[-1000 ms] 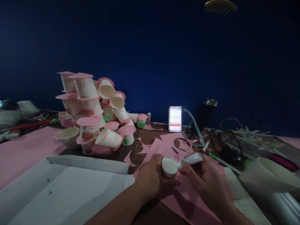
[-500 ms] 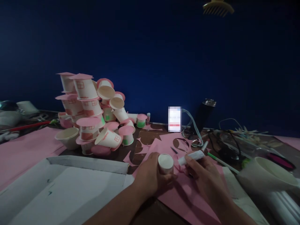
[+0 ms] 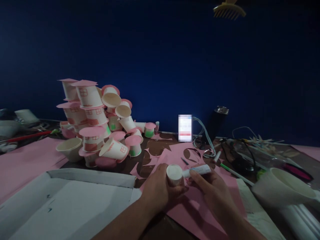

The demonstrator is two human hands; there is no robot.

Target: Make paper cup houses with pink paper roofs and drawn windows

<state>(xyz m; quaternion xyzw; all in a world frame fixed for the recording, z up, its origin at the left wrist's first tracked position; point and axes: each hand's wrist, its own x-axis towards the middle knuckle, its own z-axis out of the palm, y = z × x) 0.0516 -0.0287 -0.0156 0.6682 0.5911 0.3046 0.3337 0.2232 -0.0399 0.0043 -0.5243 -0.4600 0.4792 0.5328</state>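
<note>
My left hand (image 3: 158, 186) is wrapped round a small white paper cup (image 3: 174, 172), whose round white end faces up. Between the fingers of my right hand (image 3: 208, 185) lies a white glue tube (image 3: 200, 169) with faint print. Its narrow tip points left and meets the cup's rim or sits right beside it; which one I cannot tell. Both hands are above a pink paper sheet (image 3: 197, 213). At the left, several paper cups (image 3: 96, 115) with pink paper tops and drawn windows are stacked and heaped.
In front on the left is a shallow white box (image 3: 92, 181). Cut pink scraps (image 3: 175, 151), a marker (image 3: 217, 156) and a green-ended stick (image 3: 232, 170) lie beyond my hands. A dark bottle (image 3: 217, 123) and lit phone (image 3: 185, 128) stand behind; a white cup (image 3: 277, 190) is at right.
My right hand has moved left with the glue tube, bringing its tip to the cup's edge. My left hand keeps its hold on the cup. The whole view has shifted slightly.
</note>
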